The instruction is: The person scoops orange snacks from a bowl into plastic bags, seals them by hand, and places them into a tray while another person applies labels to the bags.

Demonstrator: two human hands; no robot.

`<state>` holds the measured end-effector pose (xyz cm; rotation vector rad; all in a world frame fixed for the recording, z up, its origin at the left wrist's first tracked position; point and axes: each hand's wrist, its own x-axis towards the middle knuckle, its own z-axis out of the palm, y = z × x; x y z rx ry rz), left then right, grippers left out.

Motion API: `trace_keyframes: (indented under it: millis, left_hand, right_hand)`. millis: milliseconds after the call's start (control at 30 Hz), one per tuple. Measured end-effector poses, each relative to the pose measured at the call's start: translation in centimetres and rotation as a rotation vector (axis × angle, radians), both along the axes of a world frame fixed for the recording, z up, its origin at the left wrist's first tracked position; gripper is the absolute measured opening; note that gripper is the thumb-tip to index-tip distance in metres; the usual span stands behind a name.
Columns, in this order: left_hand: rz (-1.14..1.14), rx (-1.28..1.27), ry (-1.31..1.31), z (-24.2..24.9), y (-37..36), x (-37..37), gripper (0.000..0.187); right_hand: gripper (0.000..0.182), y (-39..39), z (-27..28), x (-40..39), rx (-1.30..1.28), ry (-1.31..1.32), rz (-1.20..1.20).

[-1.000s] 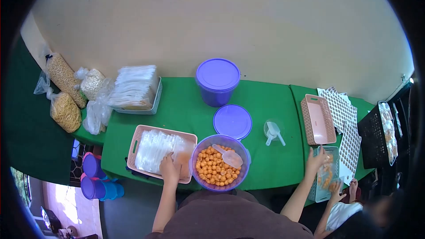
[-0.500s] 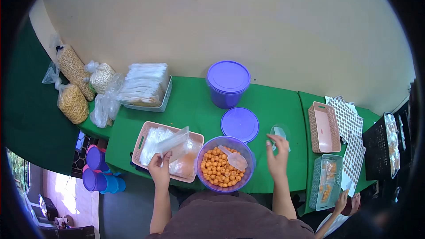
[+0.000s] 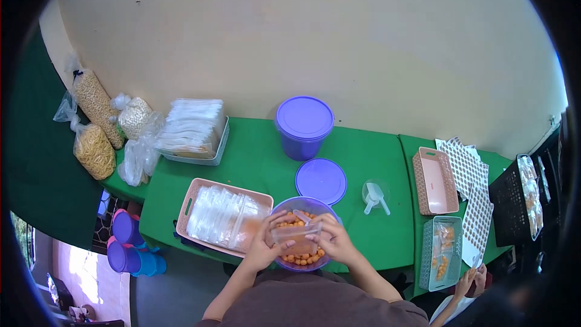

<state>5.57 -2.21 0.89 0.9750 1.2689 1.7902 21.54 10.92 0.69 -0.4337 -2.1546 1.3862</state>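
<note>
Over a purple bucket (image 3: 338, 221) of round orange snack balls (image 3: 305, 259), both hands hold one clear plastic pouch (image 3: 295, 234). My left hand (image 3: 260, 249) grips the pouch's left side. At its right end, the fingers of my right hand (image 3: 336, 243) pinch it. A clear scoop (image 3: 300, 215) lies among the balls, partly hidden by the pouch and hands. Close to my left hand stands a pink basket (image 3: 192, 191) with stacked clear pouches (image 3: 221, 215). A purple lid (image 3: 321, 180) lies flat behind the bucket.
Small scoops (image 3: 374, 195) rest in a clear round dish at right. A lidded purple tub (image 3: 304, 127) stands behind. Bagged snacks (image 3: 95, 151) and a basket of packets (image 3: 192, 126) are at left. At far right are baskets (image 3: 436, 181), patterned sheets (image 3: 478, 206) and another person's hands (image 3: 471, 280).
My left hand has carried the pouch right, from above the pink basket to over the bucket. My right hand has come in from the right and taken hold of it too.
</note>
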Motion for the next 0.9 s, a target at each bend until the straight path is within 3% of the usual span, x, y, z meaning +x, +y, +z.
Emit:
trace_keyframes:
  millis: [33,200,267,333,433,500,533,600,667,733,833,900]
  left_hand:
    - [-0.090,-0.023,-0.238,0.2,-0.3,-0.4,0.051]
    - [0.045,-0.147,-0.142,-1.3,-0.3,-0.7,0.039]
    - [0.105,-0.186,-0.126,-1.7,-0.4,-1.0,0.035]
    - [0.293,0.010,-0.037,-2.6,-0.2,-1.2,0.024]
    - [0.364,-0.100,0.202,-1.6,-0.5,-0.8,0.025]
    - [0.328,-0.102,0.301,-1.5,-0.7,-0.2,0.026]
    - [0.299,-0.100,0.400,-1.6,-0.7,0.0,0.026]
    - [0.263,-0.022,0.472,-2.1,-0.5,0.1,0.025]
    - [0.212,0.104,0.642,-2.0,-0.4,0.3,0.025]
    - [0.242,0.171,0.653,-1.6,-0.4,0.4,0.024]
    - [0.284,0.245,0.619,-1.0,-0.6,0.7,0.022]
    - [0.300,0.252,0.575,-1.0,-0.7,1.2,0.021]
  right_hand:
    - [0.021,-0.1,0.0,0.0,0.100,-0.042,0.035]
    - [0.013,-1.3,-1.6,-0.7,0.041,0.066,-0.181]
    - [0.018,-1.3,-1.9,-0.7,-0.542,0.223,-0.358]
    - [0.023,-0.7,-1.2,-0.1,-0.589,0.195,-0.395]
    - [0.024,-0.4,-1.5,0.3,-0.531,0.198,-0.242]
    - [0.023,-1.6,-0.9,-0.1,-0.263,0.044,-0.105]
    - [0.023,-2.0,-0.1,-0.3,-0.261,0.047,-0.107]
    - [0.025,-2.8,1.2,-0.5,-0.102,-0.048,-0.051]
    - [0.023,-2.6,-0.3,-0.5,-0.128,-0.045,-0.037]
    - [0.022,-2.5,-1.0,-0.7,-0.639,0.104,0.097]
    - [0.028,-2.2,0.4,-0.6,-0.851,0.202,0.229]
    - [0.029,-2.0,0.0,-0.6,-0.861,0.202,0.254]
